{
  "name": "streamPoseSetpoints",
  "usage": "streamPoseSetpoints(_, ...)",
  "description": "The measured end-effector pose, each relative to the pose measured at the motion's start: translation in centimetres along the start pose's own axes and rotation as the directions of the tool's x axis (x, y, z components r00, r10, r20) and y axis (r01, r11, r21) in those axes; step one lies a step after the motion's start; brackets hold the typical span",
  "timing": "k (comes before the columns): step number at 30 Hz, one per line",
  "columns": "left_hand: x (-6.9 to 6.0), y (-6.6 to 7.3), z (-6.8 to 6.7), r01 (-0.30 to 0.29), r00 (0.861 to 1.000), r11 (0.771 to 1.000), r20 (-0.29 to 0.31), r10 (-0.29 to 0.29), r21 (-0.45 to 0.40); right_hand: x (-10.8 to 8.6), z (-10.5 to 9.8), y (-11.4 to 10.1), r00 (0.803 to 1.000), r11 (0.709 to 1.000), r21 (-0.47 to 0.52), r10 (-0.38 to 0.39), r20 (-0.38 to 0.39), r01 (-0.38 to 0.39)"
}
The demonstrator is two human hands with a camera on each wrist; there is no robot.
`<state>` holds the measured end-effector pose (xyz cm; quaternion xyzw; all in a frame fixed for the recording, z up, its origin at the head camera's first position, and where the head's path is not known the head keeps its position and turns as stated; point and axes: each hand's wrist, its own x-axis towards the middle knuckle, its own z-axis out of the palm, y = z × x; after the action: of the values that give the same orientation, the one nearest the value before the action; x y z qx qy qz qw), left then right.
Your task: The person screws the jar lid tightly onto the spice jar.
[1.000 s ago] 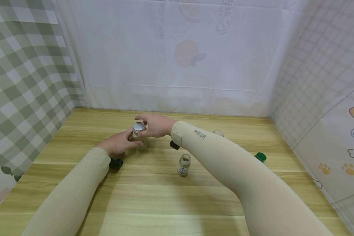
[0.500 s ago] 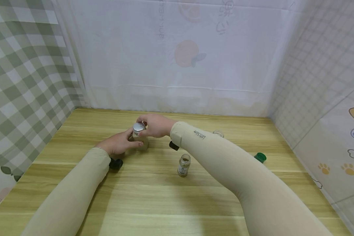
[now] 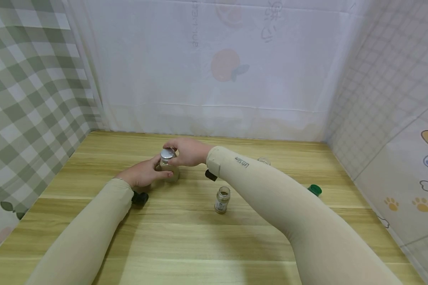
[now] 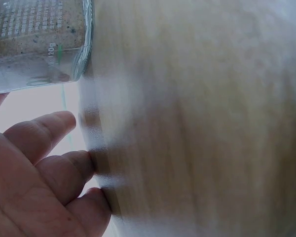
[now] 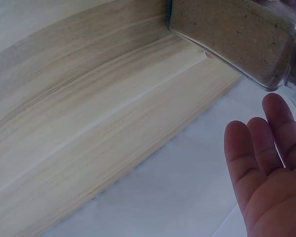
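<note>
Two holds: left hand (image 3: 142, 173) clasped the glass jar (image 3: 174, 170), right hand (image 3: 189, 152) pinched the lid (image 3: 167, 154) atop it; it looked slippery, safest mid-body.

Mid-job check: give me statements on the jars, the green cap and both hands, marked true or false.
1. The left hand holds the silver-lidded jar. True.
2. The right hand is at the silver lid. True.
3. The small jar stands open, left of the green cap. True.
4. The green cap sits on the small jar. False: it is apart, farther right.
5. The silver-lidded jar lies on its side. False: it is upright.
</note>
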<state>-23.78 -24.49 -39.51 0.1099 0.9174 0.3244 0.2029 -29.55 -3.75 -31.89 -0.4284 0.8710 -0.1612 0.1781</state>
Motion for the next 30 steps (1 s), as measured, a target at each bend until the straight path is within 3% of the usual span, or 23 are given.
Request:
streamPoseSetpoints(9, -0.13, 0.25, 0.02, -0.023, 1.000, 1.000, 0.001, 0.023, -0.001, 0.29, 0.14, -0.25, 1.000, 0.998, -0.056, 0.002, -0.011, -0.002)
streamPoseSetpoints(30, -0.25, 0.46, 0.00, -0.013, 1.000, 1.000, -0.004, 0.013, 0.018, 0.16, 0.55, -0.39, 0.998, 0.994, -0.096, 0.052, -0.040, -0.055)
